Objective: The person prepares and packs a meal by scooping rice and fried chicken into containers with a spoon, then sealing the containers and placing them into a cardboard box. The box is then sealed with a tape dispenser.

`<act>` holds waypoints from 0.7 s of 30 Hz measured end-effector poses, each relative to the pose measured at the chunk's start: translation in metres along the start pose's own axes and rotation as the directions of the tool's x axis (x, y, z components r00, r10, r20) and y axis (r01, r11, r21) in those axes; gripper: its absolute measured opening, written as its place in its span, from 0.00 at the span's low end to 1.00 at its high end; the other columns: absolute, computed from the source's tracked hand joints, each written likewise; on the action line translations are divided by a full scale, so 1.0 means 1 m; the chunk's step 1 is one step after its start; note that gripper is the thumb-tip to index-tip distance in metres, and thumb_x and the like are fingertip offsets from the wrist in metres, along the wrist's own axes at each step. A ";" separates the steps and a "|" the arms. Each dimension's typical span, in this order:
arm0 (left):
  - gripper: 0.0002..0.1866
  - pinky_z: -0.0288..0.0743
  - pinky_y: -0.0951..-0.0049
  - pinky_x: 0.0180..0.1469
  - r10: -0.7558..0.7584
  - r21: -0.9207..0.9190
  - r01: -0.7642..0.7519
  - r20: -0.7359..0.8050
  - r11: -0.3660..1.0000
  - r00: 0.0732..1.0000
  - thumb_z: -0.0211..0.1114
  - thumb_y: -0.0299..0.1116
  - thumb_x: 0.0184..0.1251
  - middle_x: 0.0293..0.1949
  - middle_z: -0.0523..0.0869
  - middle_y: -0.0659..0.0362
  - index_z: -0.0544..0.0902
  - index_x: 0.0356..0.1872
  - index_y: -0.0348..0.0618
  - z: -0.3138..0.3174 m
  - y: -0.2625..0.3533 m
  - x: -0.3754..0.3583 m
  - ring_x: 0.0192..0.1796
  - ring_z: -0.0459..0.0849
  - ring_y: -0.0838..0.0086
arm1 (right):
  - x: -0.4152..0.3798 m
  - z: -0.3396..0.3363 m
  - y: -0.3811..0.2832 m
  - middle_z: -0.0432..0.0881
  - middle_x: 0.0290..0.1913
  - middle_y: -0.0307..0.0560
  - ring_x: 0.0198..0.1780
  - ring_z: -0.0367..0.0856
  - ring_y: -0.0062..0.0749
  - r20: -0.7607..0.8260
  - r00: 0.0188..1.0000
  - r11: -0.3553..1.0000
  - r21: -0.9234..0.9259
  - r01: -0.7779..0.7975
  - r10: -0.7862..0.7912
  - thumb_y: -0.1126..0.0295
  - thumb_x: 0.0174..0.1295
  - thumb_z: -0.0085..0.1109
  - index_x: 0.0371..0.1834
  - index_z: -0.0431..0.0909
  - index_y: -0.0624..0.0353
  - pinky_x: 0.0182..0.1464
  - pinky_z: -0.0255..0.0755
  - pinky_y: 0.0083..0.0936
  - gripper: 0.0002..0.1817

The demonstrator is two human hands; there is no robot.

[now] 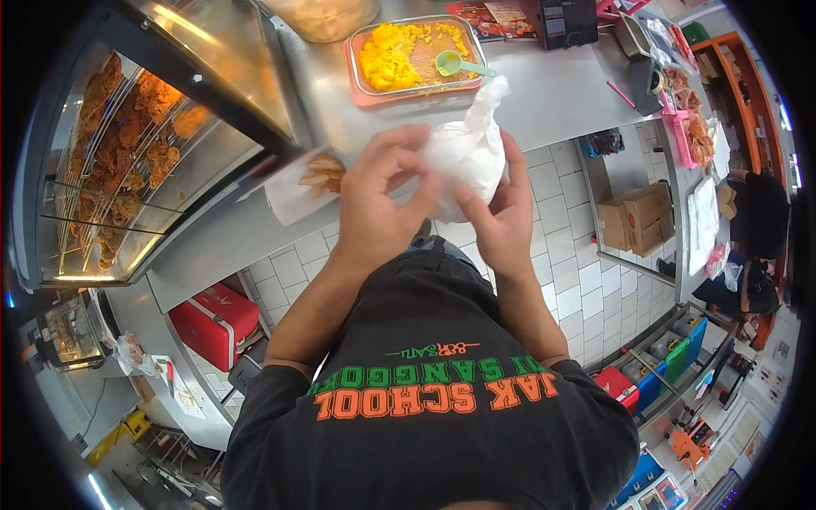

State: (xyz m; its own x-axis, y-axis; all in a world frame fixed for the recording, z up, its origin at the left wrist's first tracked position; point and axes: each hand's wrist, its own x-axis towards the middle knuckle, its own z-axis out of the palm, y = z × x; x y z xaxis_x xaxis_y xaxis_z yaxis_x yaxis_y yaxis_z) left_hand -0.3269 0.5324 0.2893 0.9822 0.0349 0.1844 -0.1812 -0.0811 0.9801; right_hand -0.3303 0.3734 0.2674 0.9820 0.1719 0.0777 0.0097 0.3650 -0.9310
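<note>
A white wrapped bundle (466, 161) with a twisted top hangs in front of my body, above the counter's near edge. My right hand (497, 208) holds its right and lower side, with thumb and fingers around it. At the bundle's left side is my left hand (382, 191), its fingers curved and apart, partly blurred; whether they touch the bundle is unclear. Beyond the hands, a glass tray (367, 83) holds yellow food (393, 55) and a green spoon (455, 64). Some brown food (323, 173) lies on white paper (285, 191) left of my left hand.
A glass display case (161, 221) with fried pieces (127, 127) stands at the left. A large bag (327, 15) sits behind the counter's near area. Cardboard boxes (637, 223) are on a shelf at the right. A red case (214, 325) is at lower left.
</note>
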 end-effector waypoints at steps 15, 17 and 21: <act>0.11 0.82 0.62 0.56 0.241 -0.783 -0.219 -0.091 0.582 0.966 0.71 0.29 0.60 0.49 0.76 0.45 0.76 0.28 0.36 -0.011 0.074 -0.031 0.54 0.84 0.57 | -0.029 0.001 -0.053 0.78 0.56 0.66 0.60 0.79 0.55 0.128 0.990 0.998 -0.012 -0.062 0.063 0.52 0.69 0.43 0.79 0.44 0.63 0.60 0.74 0.40 0.41; 0.13 0.85 0.59 0.52 0.104 -0.824 -0.243 -0.221 0.512 0.970 0.71 0.31 0.62 0.46 0.76 0.44 0.78 0.25 0.36 0.003 0.103 -0.040 0.49 0.86 0.53 | -0.034 -0.001 -0.055 0.78 0.55 0.66 0.59 0.80 0.54 0.142 0.987 0.997 0.009 -0.077 0.075 0.52 0.70 0.43 0.79 0.44 0.62 0.59 0.75 0.40 0.41; 0.12 0.81 0.66 0.45 0.094 -0.856 -0.096 -0.056 0.508 0.994 0.73 0.31 0.60 0.39 0.76 0.50 0.76 0.27 0.40 -0.013 0.112 -0.037 0.42 0.83 0.61 | -0.035 0.000 -0.069 0.79 0.54 0.66 0.56 0.81 0.54 0.170 0.983 0.996 0.040 -0.078 0.070 0.52 0.70 0.42 0.80 0.43 0.60 0.56 0.76 0.39 0.40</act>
State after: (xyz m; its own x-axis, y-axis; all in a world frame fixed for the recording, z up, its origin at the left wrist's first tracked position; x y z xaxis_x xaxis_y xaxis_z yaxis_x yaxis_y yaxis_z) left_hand -0.3843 0.5347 0.3935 0.9565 0.0829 0.2798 -0.2288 0.8082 0.5427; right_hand -0.3654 0.3419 0.3288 0.9340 0.3501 0.0714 -0.0749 0.3871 -0.9190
